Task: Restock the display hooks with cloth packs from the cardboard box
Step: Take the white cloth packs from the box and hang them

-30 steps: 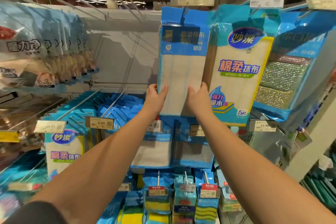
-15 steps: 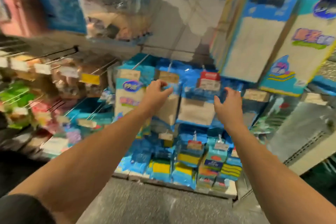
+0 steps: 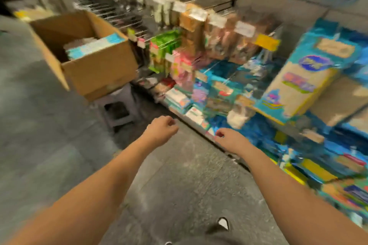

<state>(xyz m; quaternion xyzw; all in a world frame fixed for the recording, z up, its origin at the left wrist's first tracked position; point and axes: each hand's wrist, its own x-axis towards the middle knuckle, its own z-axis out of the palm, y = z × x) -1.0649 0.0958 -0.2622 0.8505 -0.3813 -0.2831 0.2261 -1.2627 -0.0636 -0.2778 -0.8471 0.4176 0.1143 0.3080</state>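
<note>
Reaching out over a grey shop floor point(image 3: 179, 175), a person is extending both bare arms in the head view, which is smeared by motion blur. The left hand point(image 3: 161, 130) is hovering just left of centre, fingers loosely curled and gripping nothing. The right hand point(image 3: 229, 138) is hanging at about 3 o'clock from it, beside the base edge of the display, its fingers likewise loosely bent with nothing in them; neither hand is touching any goods.

The cardboard box point(image 3: 85, 53) is sitting open at about 10 o'clock from the left hand, well apart from both hands, resting on a small grey stool point(image 3: 117, 105). Cloth packs point(image 3: 93, 45) with pale blue edges are lying inside the box, leaning toward its far side.

Display hooks point(image 3: 111, 9) are jutting from the rack at 12 o'clock, just beyond the box; how many carry goods cannot be told through the blur. A large blue and cream hanging pack point(image 3: 298, 83) is showing at 2 o'clock from the right hand among rows of blue packets.

A dark shoe point(image 3: 221, 226) with a white toe mark is showing at 6 o'clock.
</note>
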